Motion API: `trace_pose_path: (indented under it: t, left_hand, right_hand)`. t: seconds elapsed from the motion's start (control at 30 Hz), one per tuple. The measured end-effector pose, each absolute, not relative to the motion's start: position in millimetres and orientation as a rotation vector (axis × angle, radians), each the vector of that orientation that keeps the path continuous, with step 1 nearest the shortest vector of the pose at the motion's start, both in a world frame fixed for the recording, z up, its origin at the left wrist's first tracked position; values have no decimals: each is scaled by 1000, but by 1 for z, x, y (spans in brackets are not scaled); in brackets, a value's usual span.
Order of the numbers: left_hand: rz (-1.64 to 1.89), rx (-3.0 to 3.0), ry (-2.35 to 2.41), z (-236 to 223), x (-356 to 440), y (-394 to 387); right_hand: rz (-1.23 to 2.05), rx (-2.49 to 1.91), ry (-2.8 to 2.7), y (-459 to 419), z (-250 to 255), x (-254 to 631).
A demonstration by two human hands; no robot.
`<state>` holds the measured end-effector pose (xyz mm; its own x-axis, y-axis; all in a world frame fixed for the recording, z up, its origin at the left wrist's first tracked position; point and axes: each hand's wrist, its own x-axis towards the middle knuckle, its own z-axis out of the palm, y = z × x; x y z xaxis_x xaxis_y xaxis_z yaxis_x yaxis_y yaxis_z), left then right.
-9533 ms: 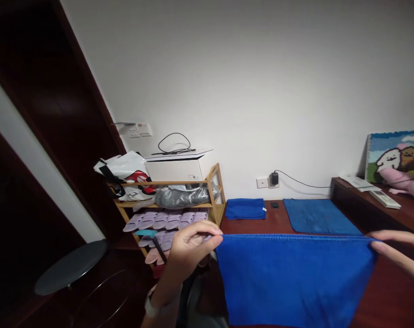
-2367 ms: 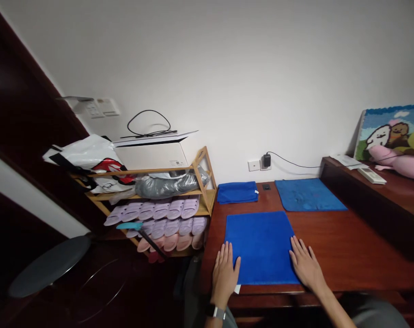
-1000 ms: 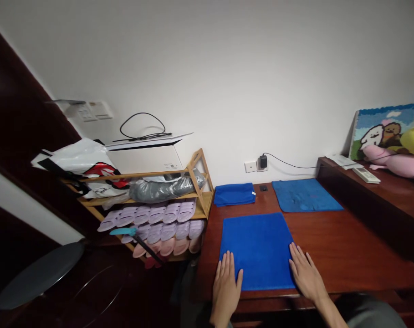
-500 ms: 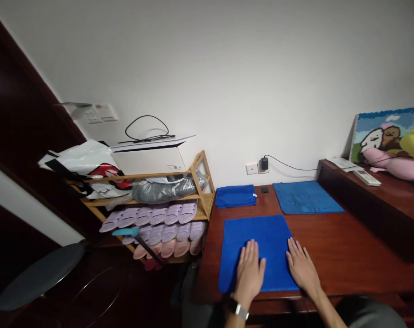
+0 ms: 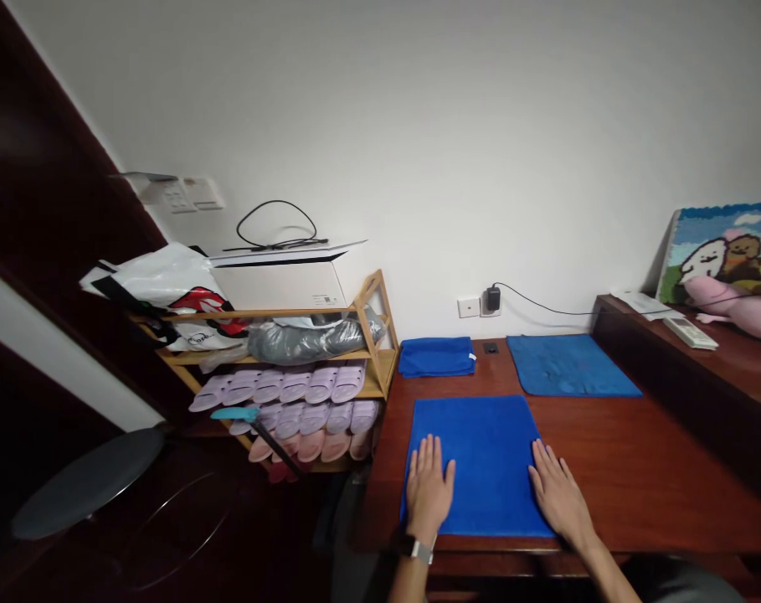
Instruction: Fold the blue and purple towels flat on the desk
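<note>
A bright blue cloth (image 5: 480,452) lies spread flat near the front edge of the brown wooden table (image 5: 656,469). On the cloth's left side my left hand (image 5: 429,486) rests palm down, fingers stretched out; a watch with a metal band (image 5: 421,550) is on that wrist. My right hand (image 5: 559,490) lies flat across the cloth's right edge, partly over the bare wood, fingers extended. Neither hand holds anything. Behind the cloth are a folded blue cloth (image 5: 436,358) with a white tag and, to the right, a duller blue cloth (image 5: 572,365) laid flat.
Left of the table stands a wooden rack (image 5: 380,368) with several slippers (image 5: 321,383), a white box (image 5: 280,285) and a plastic bag (image 5: 160,280). A black charger (image 5: 493,297) sits in the wall outlet. The raised right shelf holds a remote (image 5: 691,332) and a pink plush toy (image 5: 741,310).
My left hand has slid left across the cloth toward its left edge. My right hand stays at the right edge. The view has shifted slightly.
</note>
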<state>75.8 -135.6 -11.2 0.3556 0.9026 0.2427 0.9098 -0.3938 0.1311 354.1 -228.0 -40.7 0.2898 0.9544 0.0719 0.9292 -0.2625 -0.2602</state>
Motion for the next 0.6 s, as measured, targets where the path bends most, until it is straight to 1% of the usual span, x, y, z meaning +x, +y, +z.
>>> trace_pose_path:
  t: [0.1,0.3,0.4,0.53,0.6]
  left_hand:
    - [-431,-2480,-1698,-17,46,-128]
    - [-443,-2456,-1683,-22,51,-131]
    - [-481,-2453,-1659,-25,48,-130]
    - [-503,-2433,-1662,-23,46,-128]
    - [-529,-2442,-1653,-16,59,-127]
  right_hand:
    - [151,-2379,-1744,-225,-38,353]
    - [192,-2492,-1729,-191,-16,360]
    - [238,-2466,-1752,-175,-11,367]
    - [171,-2367,-1793,-172,-20,371]
    - [174,-2325,-1810,-172,-24,372]
